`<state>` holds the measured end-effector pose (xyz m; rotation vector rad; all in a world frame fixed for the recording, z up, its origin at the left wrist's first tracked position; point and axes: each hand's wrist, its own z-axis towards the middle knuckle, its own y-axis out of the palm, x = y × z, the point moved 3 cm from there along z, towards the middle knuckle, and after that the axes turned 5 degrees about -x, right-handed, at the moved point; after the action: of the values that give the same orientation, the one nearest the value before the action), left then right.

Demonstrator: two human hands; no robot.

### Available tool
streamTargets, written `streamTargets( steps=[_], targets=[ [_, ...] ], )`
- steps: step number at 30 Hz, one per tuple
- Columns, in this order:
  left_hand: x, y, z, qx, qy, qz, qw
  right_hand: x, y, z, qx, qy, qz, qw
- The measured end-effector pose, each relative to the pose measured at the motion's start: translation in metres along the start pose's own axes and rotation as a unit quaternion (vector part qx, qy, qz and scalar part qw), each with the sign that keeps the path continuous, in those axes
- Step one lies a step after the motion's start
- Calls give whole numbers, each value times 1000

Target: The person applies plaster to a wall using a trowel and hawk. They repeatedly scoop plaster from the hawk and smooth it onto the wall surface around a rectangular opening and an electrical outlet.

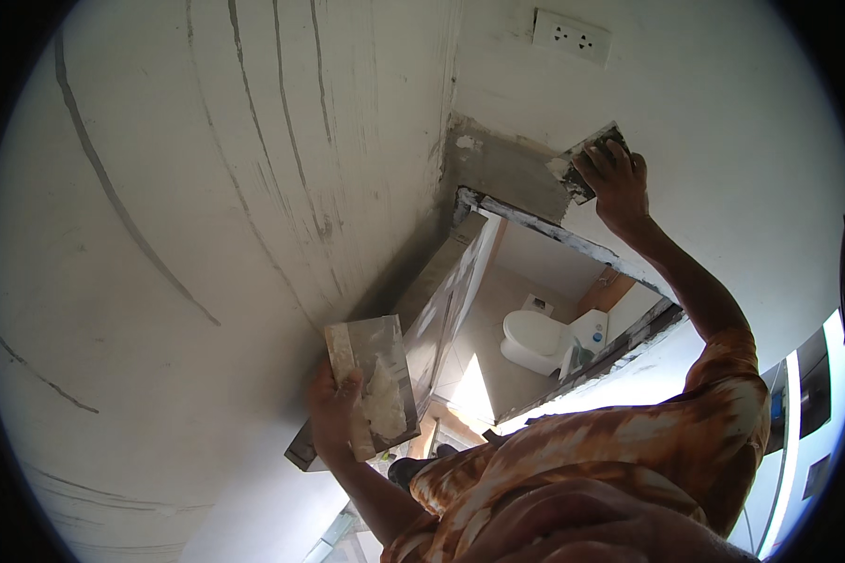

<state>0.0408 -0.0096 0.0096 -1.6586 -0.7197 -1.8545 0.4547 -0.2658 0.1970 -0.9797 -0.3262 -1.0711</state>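
My right hand (620,183) is raised at the upper right, its fingers closed over a wide, putty-smeared scraper (573,176). The scraper lies against the wall beside a rough grey patch (507,167). Lower down at the left, my left hand (330,413) grips a flat rectangular metal plate (374,330) along its pale edge strip. A lump of cream-coloured putty (383,399) is spread on the plate's face. How the left fingers wrap behind the plate is hidden.
Below the grey patch is a doorway with a rough, putty-streaked frame (554,228); a white toilet (535,340) stands beyond it. A wall socket (573,38) sits above the scraper. The left wall (160,235) carries long dark streaks and meets the other wall in a corner.
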Motion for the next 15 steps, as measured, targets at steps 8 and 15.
streamTargets(
  steps=[8,15],
  targets=[
    [3,-1,1,5,-19,8,1000,-43,27,183,68,-202,-60,975],
    [-2,0,-1,-1,-2,-59,998,-18,30,146,29,-122,-89,988]
  ],
)
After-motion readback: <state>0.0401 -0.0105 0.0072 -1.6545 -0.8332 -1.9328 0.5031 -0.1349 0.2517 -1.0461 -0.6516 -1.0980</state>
